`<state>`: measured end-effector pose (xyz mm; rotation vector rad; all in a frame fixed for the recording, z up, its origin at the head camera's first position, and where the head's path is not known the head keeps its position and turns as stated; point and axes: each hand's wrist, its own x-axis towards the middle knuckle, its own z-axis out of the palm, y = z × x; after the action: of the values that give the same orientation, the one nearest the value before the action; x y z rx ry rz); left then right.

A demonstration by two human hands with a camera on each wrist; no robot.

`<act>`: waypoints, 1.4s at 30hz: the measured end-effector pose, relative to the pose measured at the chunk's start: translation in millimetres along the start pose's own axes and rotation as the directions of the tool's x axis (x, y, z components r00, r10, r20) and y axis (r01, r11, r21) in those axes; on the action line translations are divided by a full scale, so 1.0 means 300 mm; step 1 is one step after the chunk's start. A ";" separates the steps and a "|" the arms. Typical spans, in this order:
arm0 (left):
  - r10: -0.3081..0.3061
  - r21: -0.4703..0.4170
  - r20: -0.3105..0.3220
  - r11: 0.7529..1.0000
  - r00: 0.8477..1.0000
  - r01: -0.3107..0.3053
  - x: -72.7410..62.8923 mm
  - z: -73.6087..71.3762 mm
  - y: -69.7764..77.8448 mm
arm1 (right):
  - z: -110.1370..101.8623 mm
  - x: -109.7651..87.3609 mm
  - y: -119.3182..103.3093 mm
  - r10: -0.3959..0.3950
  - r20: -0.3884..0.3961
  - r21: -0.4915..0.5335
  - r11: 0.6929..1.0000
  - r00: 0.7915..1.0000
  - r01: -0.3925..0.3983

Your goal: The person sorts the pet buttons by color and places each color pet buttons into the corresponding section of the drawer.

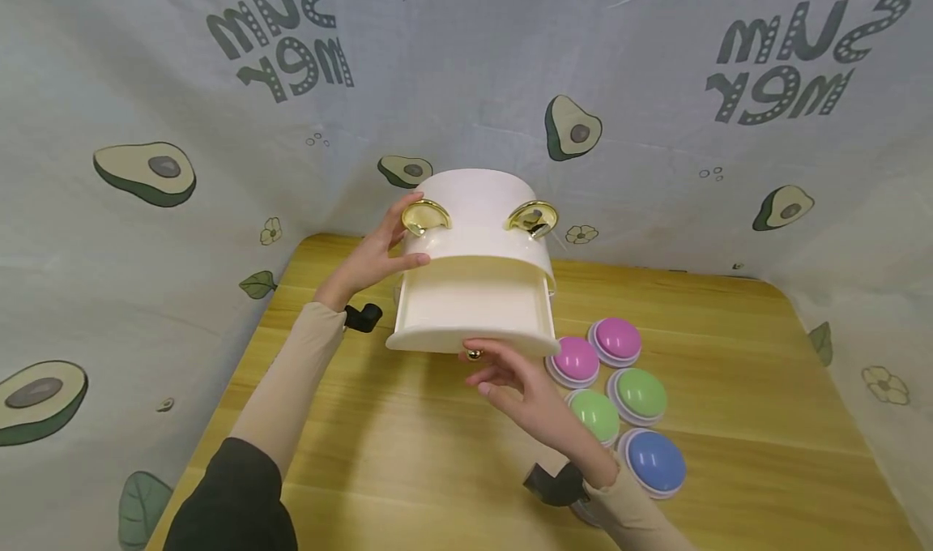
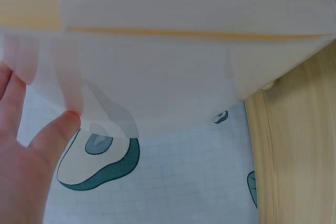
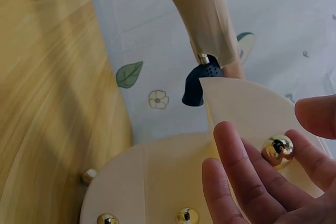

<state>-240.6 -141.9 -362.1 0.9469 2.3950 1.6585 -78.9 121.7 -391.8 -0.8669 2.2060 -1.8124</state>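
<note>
The white cabinet [image 1: 477, 239] stands on the table [image 1: 758, 405] near its far edge, closer to the far left corner than the far right, with its drawer [image 1: 474, 300] drawn out toward the near side. The left hand [image 1: 368, 258] is spread wide against the cabinet's left side, thumb on the front, fingers beside the gold ear [image 1: 415, 220]; it presses without enclosing anything, apparently to steady the body. The right hand [image 1: 528, 397] is partly curled, the gold knob [image 1: 475, 355] lodged between index and middle fingers, thumb clear; this hold appears suited to guiding the drawer. The left forearm [image 1: 291, 381] reaches in from the near left, the right forearm [image 1: 634, 510] from the near right. Pink domes [image 1: 618, 339], green domes [image 1: 641, 393] and a blue dome [image 1: 658, 460] sit well in from the table's right edge; whether the nearest touches the drawer cannot be determined
</note>
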 end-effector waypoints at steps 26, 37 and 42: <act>0.009 -0.030 0.022 1.000 1.000 -0.008 0.002 -0.015 0.080 | 0.033 -0.056 -0.002 -0.014 -0.007 -0.051 0.999 1.000 0.013; 0.012 -0.036 0.014 0.999 1.000 -0.011 0.001 -0.021 0.070 | 0.047 -0.055 -0.007 0.004 0.008 -0.042 0.999 1.000 -0.004; 0.012 -0.044 0.013 0.999 1.000 -0.011 0.000 -0.019 0.074 | 0.047 -0.064 -0.016 -0.007 0.020 -0.055 0.998 1.000 0.009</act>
<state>-233.1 -141.7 -340.4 0.9634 2.3392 1.6962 -55.1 119.3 -395.4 -0.9015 2.2534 -1.7466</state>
